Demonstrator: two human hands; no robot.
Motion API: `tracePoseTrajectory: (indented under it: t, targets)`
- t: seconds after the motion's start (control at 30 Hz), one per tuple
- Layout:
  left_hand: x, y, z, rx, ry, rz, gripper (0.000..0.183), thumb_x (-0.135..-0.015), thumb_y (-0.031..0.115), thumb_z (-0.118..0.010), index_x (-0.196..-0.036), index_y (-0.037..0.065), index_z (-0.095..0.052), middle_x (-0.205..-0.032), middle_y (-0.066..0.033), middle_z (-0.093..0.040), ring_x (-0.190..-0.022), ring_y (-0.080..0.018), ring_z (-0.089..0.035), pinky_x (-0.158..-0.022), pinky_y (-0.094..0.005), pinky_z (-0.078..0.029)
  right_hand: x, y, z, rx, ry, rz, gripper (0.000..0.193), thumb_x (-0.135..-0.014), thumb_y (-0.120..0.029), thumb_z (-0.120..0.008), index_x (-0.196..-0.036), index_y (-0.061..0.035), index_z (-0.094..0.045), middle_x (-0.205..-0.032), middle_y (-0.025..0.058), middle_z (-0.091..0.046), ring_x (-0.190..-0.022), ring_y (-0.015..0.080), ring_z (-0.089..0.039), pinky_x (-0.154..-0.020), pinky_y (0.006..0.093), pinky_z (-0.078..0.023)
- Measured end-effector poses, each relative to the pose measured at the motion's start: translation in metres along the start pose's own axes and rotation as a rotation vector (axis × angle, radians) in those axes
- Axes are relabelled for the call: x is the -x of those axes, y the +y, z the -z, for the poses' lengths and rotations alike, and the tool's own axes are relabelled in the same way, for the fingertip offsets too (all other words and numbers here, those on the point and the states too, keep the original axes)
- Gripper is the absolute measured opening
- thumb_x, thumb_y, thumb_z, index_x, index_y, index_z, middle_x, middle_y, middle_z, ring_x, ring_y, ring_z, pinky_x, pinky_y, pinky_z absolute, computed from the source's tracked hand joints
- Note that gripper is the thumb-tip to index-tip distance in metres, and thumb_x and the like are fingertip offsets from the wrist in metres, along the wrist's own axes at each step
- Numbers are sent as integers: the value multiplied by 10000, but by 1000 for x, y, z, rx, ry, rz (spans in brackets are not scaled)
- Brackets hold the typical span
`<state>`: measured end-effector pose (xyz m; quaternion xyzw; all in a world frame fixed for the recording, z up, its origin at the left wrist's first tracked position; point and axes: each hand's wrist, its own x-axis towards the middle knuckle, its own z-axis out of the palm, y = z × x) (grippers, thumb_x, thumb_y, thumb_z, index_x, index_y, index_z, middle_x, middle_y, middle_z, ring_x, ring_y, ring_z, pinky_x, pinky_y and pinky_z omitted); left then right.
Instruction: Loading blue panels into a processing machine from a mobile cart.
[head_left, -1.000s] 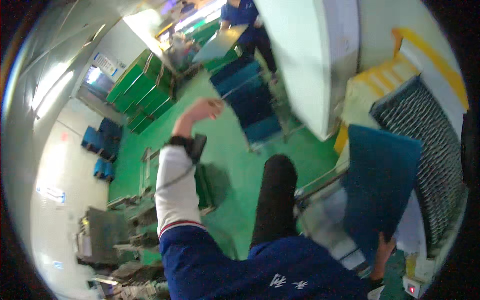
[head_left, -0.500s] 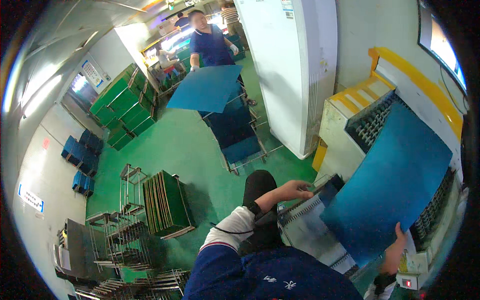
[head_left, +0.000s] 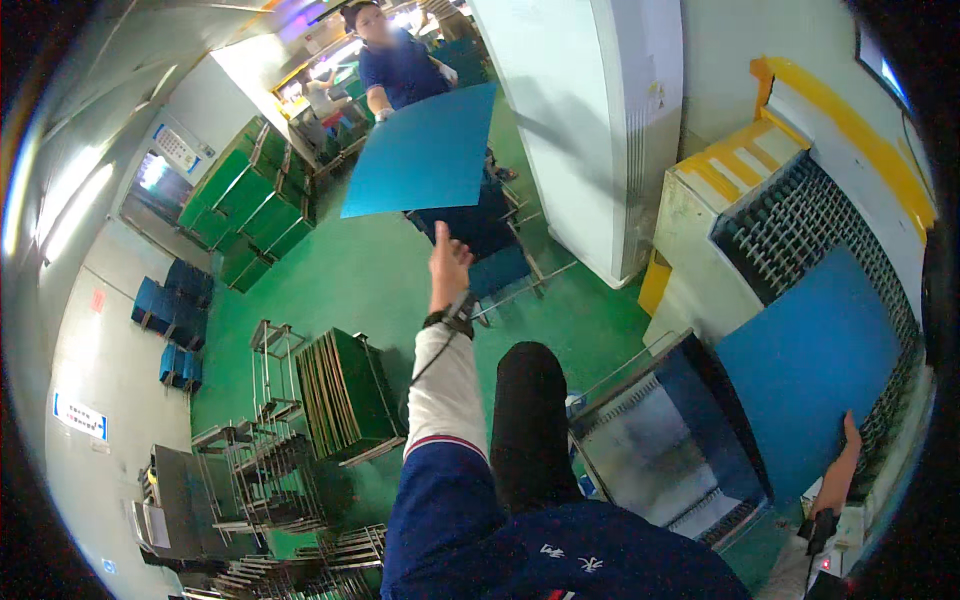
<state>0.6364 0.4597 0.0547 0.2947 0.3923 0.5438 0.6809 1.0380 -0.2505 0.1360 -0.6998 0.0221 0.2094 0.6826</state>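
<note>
My left hand point(head_left: 450, 268) is stretched forward, its thumb raised and fingers apart from it, with nothing in it. Just beyond it hangs a thin blue panel point(head_left: 425, 150), gripped at its far edge by a co-worker's hand point(head_left: 381, 112). At the right, my right hand point(head_left: 850, 450) holds the near edge of a second blue panel point(head_left: 815, 365); the thumb lies on top and the other fingers are hidden beneath. This panel rests partly over the roller bed point(head_left: 800, 220) of a machine and partly over a slotted rack point(head_left: 660, 450).
A tall white cabinet point(head_left: 570, 120) stands between the co-worker and the machine. Behind my hand is a cart point(head_left: 500, 270) with dark blue panels. On the left stand green bins point(head_left: 230, 190), metal racks point(head_left: 270, 460), and a rack of green boards point(head_left: 345, 390).
My left hand has left the rack side and reached forward toward the co-worker's panel, which has come closer. The panel at my right hand has shifted, baring more rollers and the rack.
</note>
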Motion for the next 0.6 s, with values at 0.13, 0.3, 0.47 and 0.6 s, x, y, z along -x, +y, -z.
tracePoseTrajectory:
  t: [0.13, 0.3, 0.47, 0.6]
  targets:
    - [-61, 4, 30, 207, -135, 15, 643, -811, 577, -703, -1157, 62, -529, -1080, -103, -530, -984, -247, -520, -831, -386, -441, -7, 15, 12, -19, 92, -70, 505, -920, -453, -585, -1138, 0, -638, -1038, 87, -654, -910, 209, -606, -830, 360, -482]
    - [-47, 8, -25, 337, -259, -180, 711, -889, 549, -622, -1324, 7, -472, -1252, -114, -546, -1107, -246, -536, -880, -405, -453, 26, 42, 23, 184, 206, 232, 459, -927, -441, -578, -1078, -16, -658, -974, 71, -665, -846, 206, -619, -783, 367, -500]
    - [-103, 22, 12, 106, -109, -64, 514, -956, 456, -564, -1214, 12, -550, -1079, -88, -623, -977, -247, -600, -820, -353, -492, 25, 23, 7, -195, 114, -133, 442, -946, -425, -539, -1108, -26, -639, -1038, 99, -666, -828, 246, -641, -784, 400, -529]
    - [-108, -3, 30, 124, -195, -54, 398, -991, 371, -529, -1146, 7, -575, -1078, -83, -628, -1006, -237, -600, -864, -321, -492, 31, 39, 26, 179, 264, 259, 489, -925, -446, -561, -1175, -28, -602, -1137, 129, -628, -919, 245, -625, -835, 400, -517]
